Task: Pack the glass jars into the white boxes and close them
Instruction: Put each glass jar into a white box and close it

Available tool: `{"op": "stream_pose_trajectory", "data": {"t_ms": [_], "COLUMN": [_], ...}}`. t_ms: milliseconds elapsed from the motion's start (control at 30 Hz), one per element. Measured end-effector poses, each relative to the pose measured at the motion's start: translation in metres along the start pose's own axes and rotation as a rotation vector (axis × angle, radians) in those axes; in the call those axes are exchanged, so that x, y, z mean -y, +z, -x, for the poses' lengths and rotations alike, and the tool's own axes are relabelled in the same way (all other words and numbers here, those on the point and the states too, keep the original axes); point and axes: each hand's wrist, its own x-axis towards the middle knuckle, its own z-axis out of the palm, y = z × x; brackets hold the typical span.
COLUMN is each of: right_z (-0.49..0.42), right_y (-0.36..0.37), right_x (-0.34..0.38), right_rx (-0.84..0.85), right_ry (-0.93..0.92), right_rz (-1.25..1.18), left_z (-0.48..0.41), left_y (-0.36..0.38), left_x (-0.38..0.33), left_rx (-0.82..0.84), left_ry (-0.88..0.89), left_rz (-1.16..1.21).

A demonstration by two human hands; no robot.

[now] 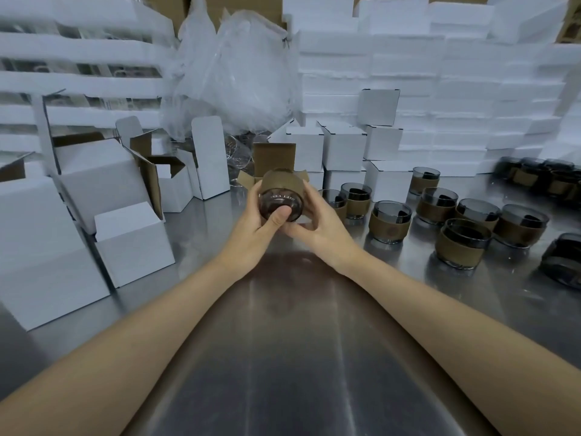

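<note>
Both hands hold one dark glass jar [280, 196] with a brown sleeve, tipped so its base faces me, above the middle of the steel table [292, 341]. My left hand [264, 228] grips its left side, thumb pressed on the base. My right hand [317, 221] cups its right side. The jar's mouth points into an open box [274, 160] whose brown inner flaps stand up just behind it; the box body is hidden by the jar and hands. Several more sleeved jars [390, 223] stand on the table to the right.
Open white boxes [132, 240] stand at the left, some with flaps up. Closed white boxes [344, 149] are stacked behind the centre. A wall of white foam blocks [456, 89] fills the back right, and crumpled clear plastic bags [232, 73] hang at the back centre.
</note>
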Motion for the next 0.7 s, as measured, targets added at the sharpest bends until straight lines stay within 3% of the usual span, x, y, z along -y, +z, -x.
{"op": "stream_pose_trajectory", "data": {"t_ms": [200, 300, 700], "right_z": [0.0010, 0.0018, -0.0007], "right_y": [-0.0011, -0.0035, -0.0050], "right_x": [-0.0015, -0.0027, -0.0050], "right_rx": [-0.270, -0.280, -0.267], "right_ry": [-0.149, -0.211, -0.220], "right_rz": [0.194, 0.313, 0.352], "left_z": [-0.0016, -0.0019, -0.0029], "left_y": [0.0017, 0.0009, 0.0007], "left_x": [0.0063, 0.0069, 0.0084], "left_rx": [-0.007, 0.016, 0.047], "left_ry": [0.036, 0.036, -0.012], "left_rz": [-0.075, -0.101, -0.096]}}
